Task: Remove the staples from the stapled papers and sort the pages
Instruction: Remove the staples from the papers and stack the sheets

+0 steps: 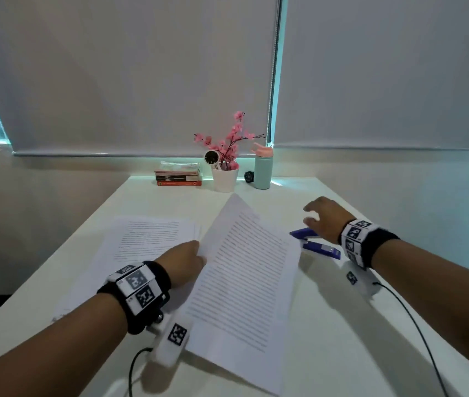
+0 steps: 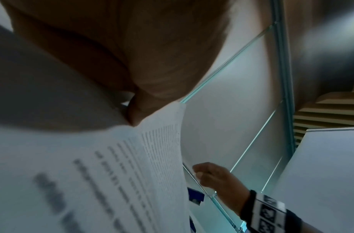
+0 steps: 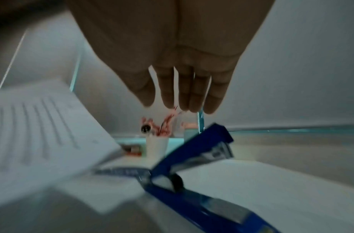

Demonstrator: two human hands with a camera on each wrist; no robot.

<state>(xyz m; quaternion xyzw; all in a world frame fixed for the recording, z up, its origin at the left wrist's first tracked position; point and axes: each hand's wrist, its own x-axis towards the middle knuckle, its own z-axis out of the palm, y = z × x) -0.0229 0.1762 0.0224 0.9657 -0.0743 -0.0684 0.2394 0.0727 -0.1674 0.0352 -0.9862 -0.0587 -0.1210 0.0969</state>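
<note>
My left hand [image 1: 188, 260] pinches the left edge of a printed page [image 1: 244, 270] and holds it tilted above the white table [image 1: 356, 353]. In the left wrist view the thumb [image 2: 140, 110] presses on that page [image 2: 116, 165]. A spread stack of printed pages [image 1: 147, 242] lies flat to the left. My right hand [image 1: 323, 217] hovers over a blue stapler [image 1: 317, 243] that lies opened out on the table. In the right wrist view its fingers [image 3: 184, 88] hang straight and hold nothing, above the blue stapler [image 3: 192, 157]. No staple can be made out.
At the table's far edge stand a pile of books [image 1: 178, 174], a white pot with pink flowers [image 1: 225, 174], a small round clock [image 1: 212, 157] and a teal bottle with a pink lid [image 1: 262, 167]. Cables trail from both wrist cameras over the near table.
</note>
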